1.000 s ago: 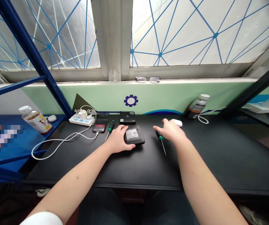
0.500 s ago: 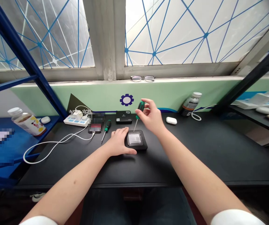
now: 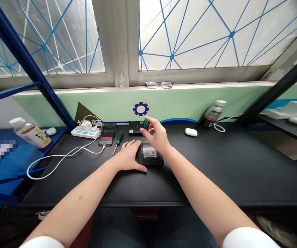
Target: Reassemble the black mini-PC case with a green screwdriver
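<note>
A black, squarish device with a white printed label (image 3: 150, 160) lies flat on the black desk (image 3: 202, 172). Against its left side rests my left hand (image 3: 131, 156), thumb and fingers spread. My right hand (image 3: 156, 133) is closed around the green handle of a screwdriver (image 3: 145, 124). The shaft points down to the device's upper left corner; its tip is too small to make out. Left of my left hand lies a second screwdriver (image 3: 119, 137) with a green and black handle. Behind the device sits a black box (image 3: 135, 128), partly covered by my right hand.
A white power strip (image 3: 84, 131) and a phone (image 3: 107, 134) on a white cable (image 3: 58, 155) lie at the left. To the right are a white earbud case (image 3: 191, 132) and a leaning bottle (image 3: 214, 113). Glasses (image 3: 159, 84) rest on the window sill.
My right hand has carried the screwdriver left, from the device's upper middle to its upper left corner. My left hand still lies spread at the device's side. The view has shifted slightly.
</note>
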Demonstrator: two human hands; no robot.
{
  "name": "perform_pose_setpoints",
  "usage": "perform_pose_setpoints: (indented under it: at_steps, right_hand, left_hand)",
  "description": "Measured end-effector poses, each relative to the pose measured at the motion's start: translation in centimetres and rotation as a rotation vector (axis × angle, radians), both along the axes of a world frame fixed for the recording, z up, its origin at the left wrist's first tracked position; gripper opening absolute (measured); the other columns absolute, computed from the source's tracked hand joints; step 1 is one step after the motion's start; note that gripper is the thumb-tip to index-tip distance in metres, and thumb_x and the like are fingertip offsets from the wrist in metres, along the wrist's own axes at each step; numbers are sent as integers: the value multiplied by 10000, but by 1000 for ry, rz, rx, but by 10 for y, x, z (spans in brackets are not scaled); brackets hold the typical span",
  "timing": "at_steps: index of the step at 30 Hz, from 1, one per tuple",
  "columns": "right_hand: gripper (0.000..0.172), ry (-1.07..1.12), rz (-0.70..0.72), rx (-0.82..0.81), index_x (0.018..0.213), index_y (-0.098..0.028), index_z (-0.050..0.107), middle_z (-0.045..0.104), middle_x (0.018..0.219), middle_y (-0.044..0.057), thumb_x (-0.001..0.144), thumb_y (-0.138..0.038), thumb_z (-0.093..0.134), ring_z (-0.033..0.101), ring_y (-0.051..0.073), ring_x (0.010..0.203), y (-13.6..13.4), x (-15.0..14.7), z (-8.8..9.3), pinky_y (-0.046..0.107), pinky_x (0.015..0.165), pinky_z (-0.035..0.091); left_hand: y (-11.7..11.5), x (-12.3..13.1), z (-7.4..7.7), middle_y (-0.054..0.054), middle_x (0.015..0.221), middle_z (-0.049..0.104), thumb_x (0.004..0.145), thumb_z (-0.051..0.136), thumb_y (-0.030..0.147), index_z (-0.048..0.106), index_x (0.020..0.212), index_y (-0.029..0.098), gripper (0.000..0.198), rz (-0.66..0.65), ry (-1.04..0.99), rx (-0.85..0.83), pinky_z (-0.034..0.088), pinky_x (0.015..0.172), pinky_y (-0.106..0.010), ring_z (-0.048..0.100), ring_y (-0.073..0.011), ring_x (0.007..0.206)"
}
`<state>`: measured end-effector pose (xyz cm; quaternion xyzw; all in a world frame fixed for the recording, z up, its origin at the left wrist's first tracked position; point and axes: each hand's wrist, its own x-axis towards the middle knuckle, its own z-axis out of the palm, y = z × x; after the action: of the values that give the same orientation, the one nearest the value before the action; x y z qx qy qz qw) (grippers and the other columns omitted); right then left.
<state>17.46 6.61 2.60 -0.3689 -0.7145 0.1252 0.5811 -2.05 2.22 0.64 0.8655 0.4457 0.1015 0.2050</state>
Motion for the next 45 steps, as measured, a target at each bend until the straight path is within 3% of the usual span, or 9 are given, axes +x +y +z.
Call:
perform_pose_setpoints:
  at_steps: [7, 21, 28, 30, 34, 37, 42, 45]
  right_hand:
    - [440, -26, 20, 52, 1407, -293, 614, 653, 997, 44, 989, -414, 671, 587, 174, 788, -2, -4, -2, 318, 636, 606]
    - [363, -107, 40, 97, 1350, -320, 635, 649, 995, 32, 1002, -413, 679, 603, 175, 758, -8, -11, -4, 354, 728, 612]
    - [173, 31, -19, 40, 1058, -268, 682, 641, 1015, 45, 940, -381, 739, 598, 175, 772, -11, -17, 12, 352, 710, 589]
    - [141, 15, 37, 28, 1082, -264, 688, 671, 1027, 57, 978, -357, 669, 629, 190, 824, -13, -15, 16, 351, 717, 580]
    - [276, 5, 162, -12, 1270, -273, 670, 720, 1180, 87, 1064, -329, 495, 687, 224, 1001, -15, -9, 17, 408, 872, 599]
    - [321, -14, 159, 14, 1223, -286, 722, 667, 1279, 105, 1085, -321, 434, 660, 246, 1128, -15, -6, 15, 471, 994, 582]
    - [340, 34, 83, 36, 1092, -268, 750, 638, 1106, 92, 1072, -292, 411, 657, 229, 1000, -16, -7, 15, 443, 897, 598]
    - [190, 103, 117, -40, 1088, -258, 689, 713, 1173, 90, 1027, -345, 532, 692, 228, 1021, -18, -9, 17, 414, 881, 605]
  left_hand:
    - [-3, -3, 5, -232, 1741, 338, 757, 815, 720, 366, 1670, 180, 1153, -37, 24, 25, 187, 1306, -662, 250, -447, 1640]
    - [-3, -2, 9, -180, 1635, 518, 724, 866, 673, 500, 1572, 244, 1019, -52, -50, 42, 258, 1257, -666, 361, -463, 1579]
    - [-1, -3, 5, -186, 1638, 514, 680, 891, 678, 495, 1581, 255, 1071, -37, -73, 54, 256, 1262, -667, 378, -463, 1572]
    - [-1, -3, 3, -188, 1644, 507, 684, 884, 688, 496, 1581, 254, 1069, -36, -68, 58, 256, 1263, -668, 383, -462, 1570]
    - [0, -3, 1, -203, 1676, 463, 703, 862, 723, 468, 1604, 235, 1097, -32, -39, 43, 229, 1275, -676, 339, -462, 1596]
    - [0, -3, 1, -206, 1684, 452, 701, 859, 733, 459, 1613, 231, 1115, -31, -39, 36, 229, 1279, -675, 330, -466, 1602]
    - [0, -3, 0, -194, 1687, 454, 698, 865, 719, 460, 1615, 245, 1109, -26, -45, 38, 227, 1286, -664, 328, -462, 1605]
    - [1, -4, 0, -197, 1678, 464, 699, 862, 719, 464, 1609, 241, 1102, -34, -54, 45, 231, 1283, -668, 341, -463, 1597]
